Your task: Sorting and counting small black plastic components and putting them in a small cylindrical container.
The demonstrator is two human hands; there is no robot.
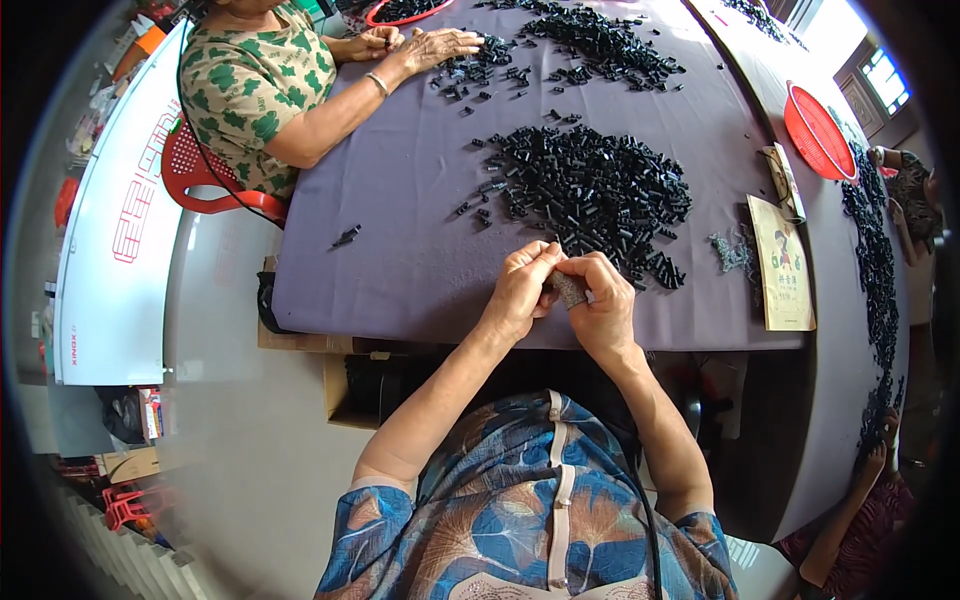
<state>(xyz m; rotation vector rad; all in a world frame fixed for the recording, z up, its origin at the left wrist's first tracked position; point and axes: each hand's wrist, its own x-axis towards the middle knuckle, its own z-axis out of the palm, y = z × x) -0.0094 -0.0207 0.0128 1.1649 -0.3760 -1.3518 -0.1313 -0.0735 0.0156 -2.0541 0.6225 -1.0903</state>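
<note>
My left hand (520, 288) and my right hand (602, 295) meet at the table's near edge, in front of a large pile of small black cylindrical parts (600, 190). Thumbs and fingertips are pinched together, nearly touching. Whatever lies between them is too small and too covered to name; only a dark speck shows at the fingertips. A grey, rough-looking wrap (570, 291) shows between the two hands, seemingly round a finger of the right one. Off to the left, a few loose black parts (346, 237) lie on the purple-grey tablecloth (400, 270).
A co-worker's hand (440, 47) rests by another black heap (600, 45) at the far left. To the right lie a tan paper booklet (782, 265), grey-green scraps (733, 253) and a red basket (820, 130). More people work beside a long black heap (872, 270).
</note>
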